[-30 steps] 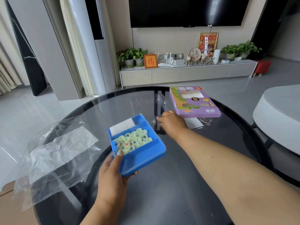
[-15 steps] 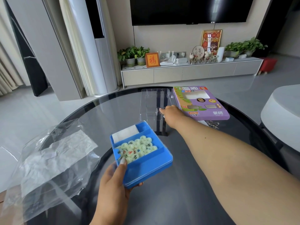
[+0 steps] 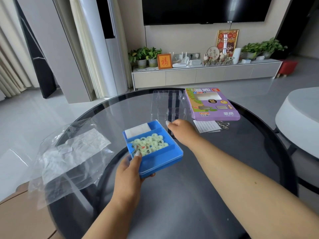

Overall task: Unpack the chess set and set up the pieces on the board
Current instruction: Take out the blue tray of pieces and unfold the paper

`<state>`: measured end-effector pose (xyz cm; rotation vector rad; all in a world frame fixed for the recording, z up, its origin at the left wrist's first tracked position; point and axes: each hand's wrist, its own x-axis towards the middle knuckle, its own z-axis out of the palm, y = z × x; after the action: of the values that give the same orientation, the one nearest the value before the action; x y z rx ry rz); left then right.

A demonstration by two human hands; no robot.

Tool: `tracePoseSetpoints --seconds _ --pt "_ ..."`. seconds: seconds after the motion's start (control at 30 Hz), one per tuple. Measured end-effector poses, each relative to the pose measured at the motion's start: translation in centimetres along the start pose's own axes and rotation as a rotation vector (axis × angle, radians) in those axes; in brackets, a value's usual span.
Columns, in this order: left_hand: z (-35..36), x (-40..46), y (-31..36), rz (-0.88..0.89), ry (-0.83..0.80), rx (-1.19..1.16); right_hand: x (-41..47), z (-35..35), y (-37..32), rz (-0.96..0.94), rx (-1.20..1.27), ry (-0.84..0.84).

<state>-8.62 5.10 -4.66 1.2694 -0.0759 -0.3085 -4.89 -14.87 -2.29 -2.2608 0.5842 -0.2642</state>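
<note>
The left hand [image 3: 128, 167] holds a blue plastic tray [image 3: 153, 149] above the round dark glass table [image 3: 189, 195], gripping its near left corner with the thumb laid over the rim and the other fingers curled underneath, one fingertip showing below the near edge. The tray is tilted slightly and divided into compartments: the middle one is filled with pale green round chess pieces [image 3: 149, 144], some marked in red and some in black, and the far left compartment holds a folded white sheet [image 3: 137, 131]. The right hand [image 3: 181, 131] reaches across just past the tray's far right corner, seen from the back, its fingers curled downward; whether they pinch anything cannot be told. Just beyond that hand a clear plastic lid [image 3: 168, 104] lies flat on the table, and touching its right side lies the purple chess set box [image 3: 213, 104]. Near the box's near edge are a printed leaflet [image 3: 206, 126] and a small metal clip [image 3: 223, 125]. A crumpled clear plastic bag [image 3: 69, 157] rests over the table's left edge. Far behind, a low cabinet [image 3: 205, 75] carries potted plants under a wall television [image 3: 203, 9].
</note>
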Motion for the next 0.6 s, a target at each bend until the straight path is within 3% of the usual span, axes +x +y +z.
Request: tracePoseSetpoints --seconds 0.1,0.27,0.4,0.53,0.6 --pt "0.0 0.0 0.0 -0.002 -0.011 0.015 -2.5 0.8 -0.1 0.049 0.074 -0.096" --pt "0.0 0.1 -0.3 -0.04 -0.011 0.061 -4.3 0.7 -0.1 0.089 0.171 -0.108" --pt "-0.1 0.0 0.6 -0.106 -0.073 -0.031 -5.0 -1.4 0.3 0.108 0.238 -0.181" --pt "-0.3 0.0 1.3 -0.176 -0.055 -0.035 -5.3 -2.5 0.9 0.062 0.132 -0.287" --pt "0.0 -0.5 1.1 -0.173 0.002 -0.023 -5.6 -2.1 0.9 -0.023 -0.059 -0.161"
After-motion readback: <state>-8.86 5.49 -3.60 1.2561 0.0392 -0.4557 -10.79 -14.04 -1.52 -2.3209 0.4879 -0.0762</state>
